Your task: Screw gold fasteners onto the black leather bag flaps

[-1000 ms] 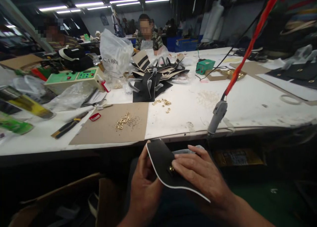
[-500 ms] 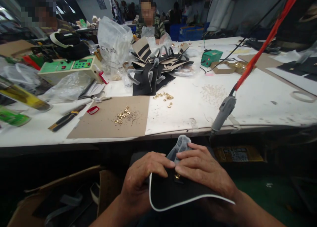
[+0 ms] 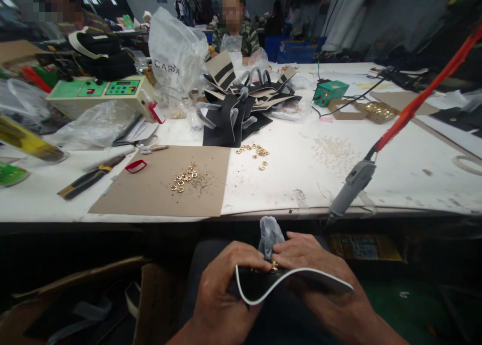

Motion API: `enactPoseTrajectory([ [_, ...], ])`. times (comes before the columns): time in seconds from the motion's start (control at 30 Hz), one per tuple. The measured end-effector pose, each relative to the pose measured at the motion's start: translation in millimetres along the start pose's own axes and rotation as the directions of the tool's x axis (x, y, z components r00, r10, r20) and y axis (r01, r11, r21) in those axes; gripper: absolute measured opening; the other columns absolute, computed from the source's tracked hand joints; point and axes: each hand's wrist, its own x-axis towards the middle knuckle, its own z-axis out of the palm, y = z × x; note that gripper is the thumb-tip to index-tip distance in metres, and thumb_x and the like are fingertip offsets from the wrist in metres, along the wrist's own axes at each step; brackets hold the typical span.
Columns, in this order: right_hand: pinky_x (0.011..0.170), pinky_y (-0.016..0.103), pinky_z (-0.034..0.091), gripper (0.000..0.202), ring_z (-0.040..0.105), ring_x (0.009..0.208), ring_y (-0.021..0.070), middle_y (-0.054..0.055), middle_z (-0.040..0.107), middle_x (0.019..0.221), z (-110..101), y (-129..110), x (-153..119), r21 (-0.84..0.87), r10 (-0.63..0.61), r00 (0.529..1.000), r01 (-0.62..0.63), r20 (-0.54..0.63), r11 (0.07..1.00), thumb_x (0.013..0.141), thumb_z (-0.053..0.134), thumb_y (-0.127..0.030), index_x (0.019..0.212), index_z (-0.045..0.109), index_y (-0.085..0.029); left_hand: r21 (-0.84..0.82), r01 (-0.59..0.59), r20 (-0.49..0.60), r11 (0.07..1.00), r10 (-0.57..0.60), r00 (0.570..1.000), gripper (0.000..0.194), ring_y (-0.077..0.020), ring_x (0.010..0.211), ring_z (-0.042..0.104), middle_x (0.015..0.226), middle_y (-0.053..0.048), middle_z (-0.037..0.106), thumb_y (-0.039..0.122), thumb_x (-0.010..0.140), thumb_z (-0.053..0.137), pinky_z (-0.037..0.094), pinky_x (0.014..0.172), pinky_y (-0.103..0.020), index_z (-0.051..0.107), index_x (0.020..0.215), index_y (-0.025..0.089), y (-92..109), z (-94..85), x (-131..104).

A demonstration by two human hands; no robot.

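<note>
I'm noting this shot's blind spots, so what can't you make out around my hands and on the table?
In the head view:
Small gold metal fitting: partly covered by the left hand and right hand.
Flexible black white-edged panel: far edge hidden behind both hands.
Clear yellow-tinted cylinder: one end cut off by the left edge.

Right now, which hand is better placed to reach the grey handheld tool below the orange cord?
Probably the right hand: it lies nearer the grey tool; the left hand is farther. Both hold the bent, white-edged black panel.
</note>
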Motion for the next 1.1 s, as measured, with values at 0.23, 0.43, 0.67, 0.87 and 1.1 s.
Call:
enactPoseTrajectory([
  [0.23, 0.094, 0.027, 0.061, 0.026, 0.079, 0.099, 0.0194, 0.0, 0.082, 0.105, -8, -1, 4, 0.044, 0.067, 0.994, -0.071, 0.083, 0.997, 0.101, 0.065, -0.02, 0.124, 0.074, -0.029, -0.101, 0.226, 0.036, 0.969, -0.223, 0.974, 0.013, -0.0125, 0.073, 0.076, 0.083, 0.004, 0.08, 0.015, 0.085, 0.077, 0.06, 0.071, -0.02, 0.073, 0.089, 0.025, -5, 10.1, 3],
  [0.43, 0.069, 0.026, 0.06, 0.024, 0.077, 0.078, 0.0214, 0.001, 0.081, 0.088, 6, 23, 27, 0.08, 0.548, 0.836, -0.547, 0.01, 0.833, 0.096, 0.069, -0.042, 0.097, 0.081, -0.021, -0.09, 0.539, 0.059, 0.838, -0.535, 0.843, 0.018, -0.0172, 0.078, 0.073, 0.084, 0.001, 0.078, 0.019, 0.075, 0.08, 0.058, 0.072, -0.024, 0.071, 0.091, 0.02, -35, 11.2, 39],
  [0.67, 0.075, 0.032, 0.058, 0.029, 0.078, 0.091, 0.0286, 0.01, 0.082, 0.096, 11, 74, 91, -0.042, 0.758, 0.651, -0.759, -0.033, 0.65, 0.089, 0.072, -0.037, 0.103, 0.08, -0.013, -0.066, 0.655, 0.076, 0.753, -0.651, 0.756, 0.026, -0.0215, 0.085, 0.076, 0.092, -0.004, 0.08, 0.011, 0.072, 0.075, 0.058, 0.071, -0.027, 0.071, 0.097, 0.017, -90, 26.2, 104],
  [0.87, 0.072, 0.031, 0.053, 0.019, 0.076, 0.083, 0.0276, 0.012, 0.081, 0.087, 16, 90, 101, -0.145, 0.771, 0.635, -0.767, -0.04, 0.625, 0.088, 0.073, -0.031, 0.09, 0.079, -0.013, 0.108, 0.613, 0.099, 0.783, -0.622, 0.777, 0.023, -0.0251, 0.085, 0.076, 0.087, -0.004, 0.079, 0.012, 0.067, 0.077, 0.056, 0.069, -0.029, 0.072, 0.088, 0.019, -104, 33.5, 123],
  [1.1, 0.077, 0.031, 0.054, 0.022, 0.076, 0.089, 0.028, 0.013, 0.081, 0.094, 15, 90, 100, -0.128, 0.742, 0.668, -0.743, -0.063, 0.657, 0.086, 0.074, -0.031, 0.098, 0.079, -0.012, 0.444, 0.317, -0.04, 0.838, -0.334, 0.942, 0.087, -0.0374, 0.141, 0.052, 0.152, -0.018, 0.055, 0.021, 0.07, 0.086, 0.045, 0.115, -0.051, 0.048, 0.147, 0.017, -94, 12.2, 111],
])
